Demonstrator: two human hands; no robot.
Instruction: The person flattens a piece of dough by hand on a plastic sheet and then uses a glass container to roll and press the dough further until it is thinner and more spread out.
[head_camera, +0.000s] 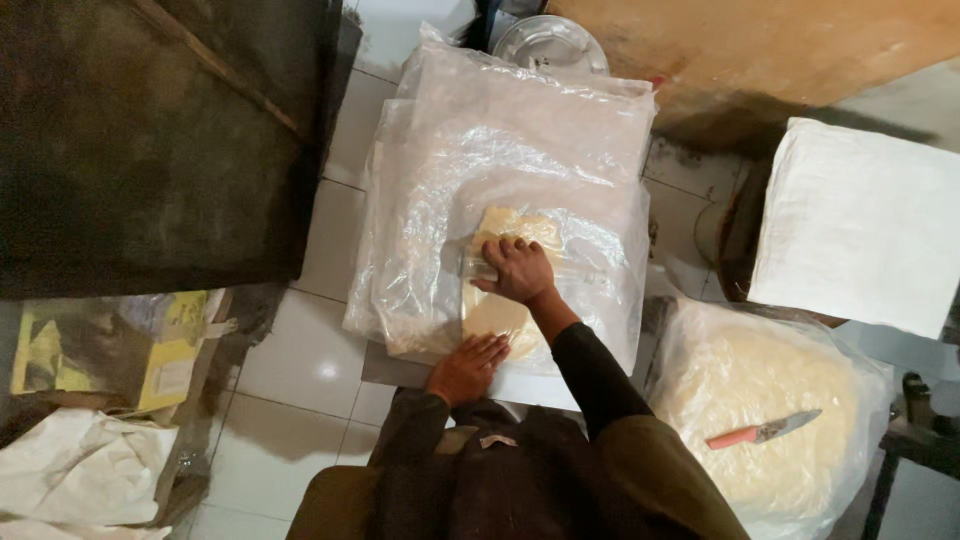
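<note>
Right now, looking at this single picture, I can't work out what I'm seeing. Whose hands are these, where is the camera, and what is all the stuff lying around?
There is no machine here. The camera sits on a person's head and looks straight down at their own two bare hands. The right hand presses on a small clear tool, hard to make out, against a pale yellow slab of dough lying among clear plastic sheets. The left hand lies flat on the near edge of the sheets. To the right sits a large mound of the same pale dough in a plastic bag, with a knife with an orange handle on top. Behind it is a white cloth-covered block. The floor is white tile.
</note>
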